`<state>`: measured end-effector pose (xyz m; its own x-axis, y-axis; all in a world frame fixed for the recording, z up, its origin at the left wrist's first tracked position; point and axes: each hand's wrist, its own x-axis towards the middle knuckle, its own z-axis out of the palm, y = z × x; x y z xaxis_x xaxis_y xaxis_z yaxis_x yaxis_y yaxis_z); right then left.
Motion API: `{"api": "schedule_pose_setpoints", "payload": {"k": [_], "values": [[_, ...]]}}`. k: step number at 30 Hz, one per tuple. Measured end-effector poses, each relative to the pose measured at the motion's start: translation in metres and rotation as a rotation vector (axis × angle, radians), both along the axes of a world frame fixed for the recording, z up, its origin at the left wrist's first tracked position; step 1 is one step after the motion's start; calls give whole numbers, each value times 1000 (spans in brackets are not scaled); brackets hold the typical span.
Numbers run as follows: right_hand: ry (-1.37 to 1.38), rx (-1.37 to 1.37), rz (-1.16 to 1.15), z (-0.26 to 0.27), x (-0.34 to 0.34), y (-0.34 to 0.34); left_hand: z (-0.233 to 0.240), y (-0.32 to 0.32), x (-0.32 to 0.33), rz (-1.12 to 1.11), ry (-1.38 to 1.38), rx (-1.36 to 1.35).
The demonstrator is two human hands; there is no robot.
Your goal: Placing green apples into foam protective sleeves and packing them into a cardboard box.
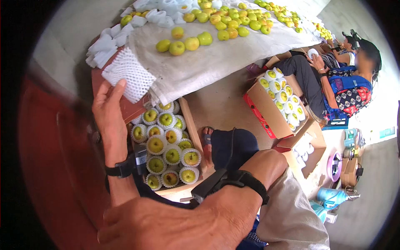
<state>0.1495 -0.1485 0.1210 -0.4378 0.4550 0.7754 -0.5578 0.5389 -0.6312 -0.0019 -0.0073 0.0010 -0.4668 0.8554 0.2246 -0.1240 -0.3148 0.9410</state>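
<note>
My left hand pinches a flat white foam net sleeve between thumb and fingers, beside the table's corner. My right hand is large and close to the camera, its back towards me and fingers pointing left. The fingertips are hidden, so whether it holds anything is unclear. Below the left hand stands an open box of yellow-green apples in white foam nets. Loose apples lie on the pale sheet covering the table. White foam sleeves are piled at its left edge.
A cardboard carton of netted apples stands to the right, with an open carton of white pieces behind it. A seated person works there, another beyond. Against the wall are a purple basin and a blue flask.
</note>
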Motion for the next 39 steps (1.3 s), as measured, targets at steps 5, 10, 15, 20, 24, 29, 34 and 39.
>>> {"api": "schedule_pose_setpoints", "payload": {"k": [5, 10, 15, 20, 24, 29, 34, 39], "values": [[77, 141, -117, -2, 7, 4, 6, -8, 3, -2, -21, 2], [77, 294, -80, -6, 16, 4, 9, -14, 13, 11, 33, -33], [199, 281, -24, -20, -2, -10, -2, -13, 2, 1, 23, -39], [202, 274, -36, -26, 13, -4, -12, -8, 0, -48, -14, -24], [195, 261, -35, -33, 20, -1, -10, -7, -2, -77, 22, -27], [193, 241, -33, -36, 21, 5, -6, -4, -1, -32, 31, -87], [204, 214, -21, -34, 14, 6, -9, -5, -9, -40, 3, -75], [199, 218, 10, -33, 6, 1, -4, -9, 3, -27, -21, -33]]}}
